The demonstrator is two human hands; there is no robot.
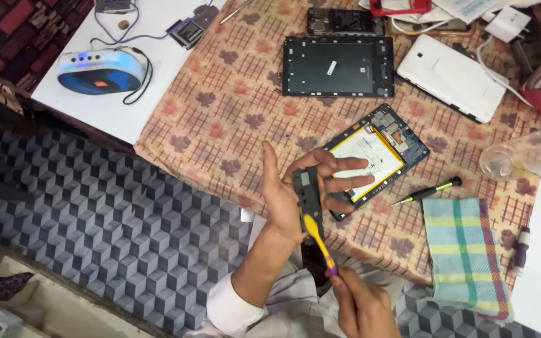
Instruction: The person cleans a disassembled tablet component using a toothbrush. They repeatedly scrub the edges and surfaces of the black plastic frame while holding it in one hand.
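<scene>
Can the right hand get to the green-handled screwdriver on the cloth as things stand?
Probably not right away: the right hand is gripping a yellow brush. The screwdriver lies uncovered on the tablecloth, nothing between them.

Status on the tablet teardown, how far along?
Done: the opened tablet lies with battery exposed, white back cover and black frame set aside. In hand: left hand holds a black part; right hand brushes it with a yellow toothbrush. Left: reassembly.

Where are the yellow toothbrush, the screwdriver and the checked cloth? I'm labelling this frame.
yellow toothbrush [318,239]: head view, middle of its handle.
screwdriver [427,191]: head view, middle, where shaft meets the black-green handle.
checked cloth [464,253]: head view, centre of the folded fabric.
</scene>
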